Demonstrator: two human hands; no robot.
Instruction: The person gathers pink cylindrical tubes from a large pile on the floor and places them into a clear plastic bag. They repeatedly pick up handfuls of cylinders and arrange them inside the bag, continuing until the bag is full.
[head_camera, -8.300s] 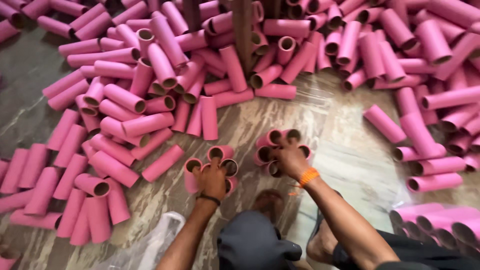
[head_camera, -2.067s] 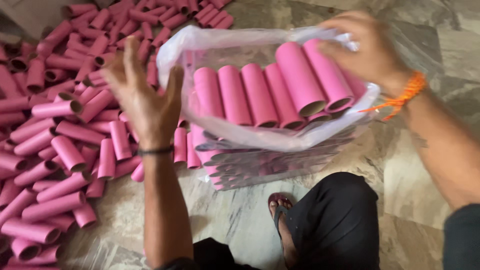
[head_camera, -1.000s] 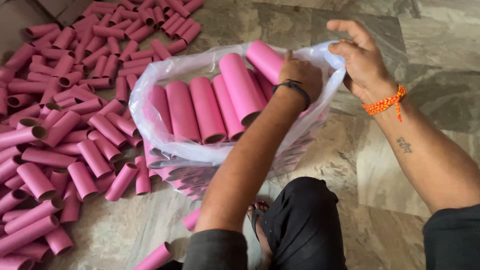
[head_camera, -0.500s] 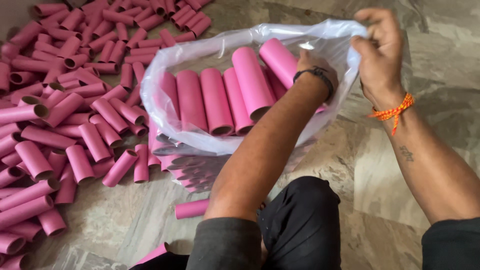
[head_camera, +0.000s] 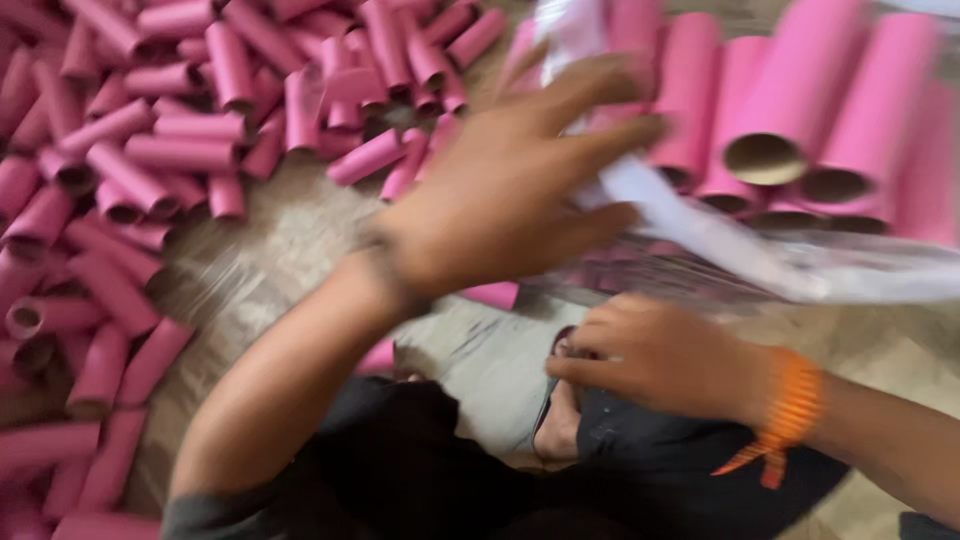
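The clear plastic bag, packed with pink cardboard tubes, sits at upper right, above the stone floor. It looks light but bulky, its film soft and slippery, best gripped at the gathered edge. The left hand spreads open against it; the right hand curls beneath, grip unclear.

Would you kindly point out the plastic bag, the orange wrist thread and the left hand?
plastic bag (head_camera: 860, 268), head view, clear lower wall.
orange wrist thread (head_camera: 792, 405), head view, band.
left hand (head_camera: 510, 195), head view, back.
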